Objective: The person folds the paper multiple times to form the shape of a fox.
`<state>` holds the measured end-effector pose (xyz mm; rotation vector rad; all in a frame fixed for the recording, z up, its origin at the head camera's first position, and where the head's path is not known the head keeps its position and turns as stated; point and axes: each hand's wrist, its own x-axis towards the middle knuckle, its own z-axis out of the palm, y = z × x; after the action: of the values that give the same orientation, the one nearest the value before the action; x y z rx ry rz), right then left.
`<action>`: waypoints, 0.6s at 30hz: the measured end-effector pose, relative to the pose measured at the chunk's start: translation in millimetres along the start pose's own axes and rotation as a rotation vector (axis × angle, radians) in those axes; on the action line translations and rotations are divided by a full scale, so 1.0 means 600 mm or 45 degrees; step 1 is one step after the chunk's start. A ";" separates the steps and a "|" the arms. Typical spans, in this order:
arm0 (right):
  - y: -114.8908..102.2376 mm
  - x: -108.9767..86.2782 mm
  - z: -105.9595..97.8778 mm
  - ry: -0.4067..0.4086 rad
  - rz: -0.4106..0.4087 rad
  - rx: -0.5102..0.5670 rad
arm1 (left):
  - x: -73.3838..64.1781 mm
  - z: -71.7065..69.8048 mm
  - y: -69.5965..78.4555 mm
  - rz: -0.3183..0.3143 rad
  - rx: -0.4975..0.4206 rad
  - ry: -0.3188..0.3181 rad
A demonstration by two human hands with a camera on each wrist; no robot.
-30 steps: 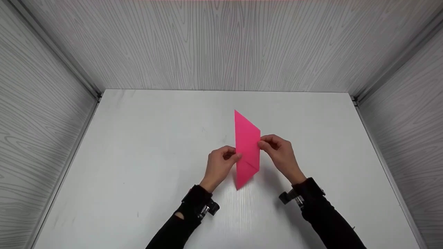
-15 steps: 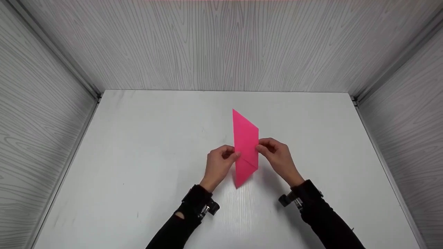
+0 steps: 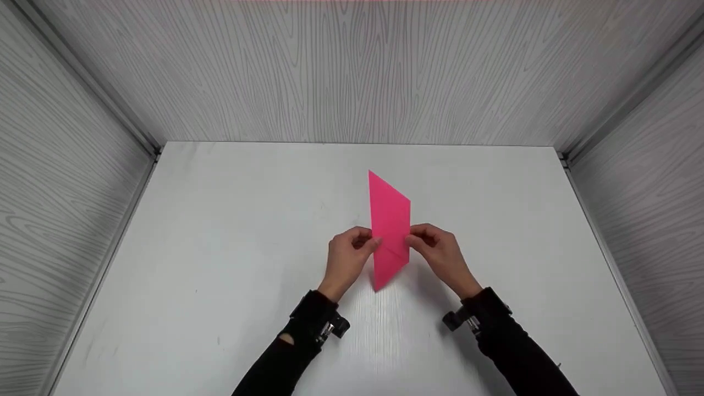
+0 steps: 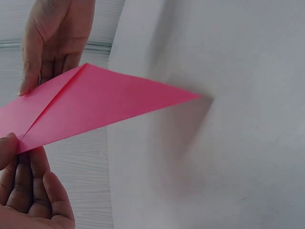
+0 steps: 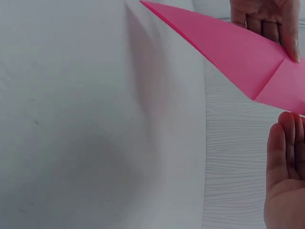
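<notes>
We look down at 2 bare hands holding 1 folded sheet of bright pink paper over a white counter. The paper is a long, slanted 4-sided shape, its long edges running away from us, with a pointed corner at the far end and another at the near end. A fold line crosses its nearer half diagonally.

The left hand pinches the paper's left edge, thumb on the face towards us, fingers behind. The right hand pinches the right edge, opposite, between thumb and fingers. In the left wrist view we see a soft shadow of the paper on the counter; we cannot tell whether the near point touches the surface.

Both forearms wear black sleeves, and 1 small dark device sticks out from each wrist. Around the counter we see 3 pale wood-grain panels: back, left and right.
</notes>
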<state>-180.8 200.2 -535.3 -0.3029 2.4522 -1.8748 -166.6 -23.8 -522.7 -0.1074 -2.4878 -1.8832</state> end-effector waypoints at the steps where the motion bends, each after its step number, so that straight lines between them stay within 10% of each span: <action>1: 0.001 -0.001 0.001 -0.003 0.000 -0.006 | 0.000 0.000 0.000 -0.003 -0.004 -0.001; 18: 0.012 -0.002 -0.003 -0.012 0.084 0.007 | 0.008 -0.002 0.005 -0.024 -0.047 0.041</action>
<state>-180.8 203.9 -541.8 -0.2277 2.4195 -1.8492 -171.1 -23.8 -519.5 -0.0534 -2.4426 -1.9228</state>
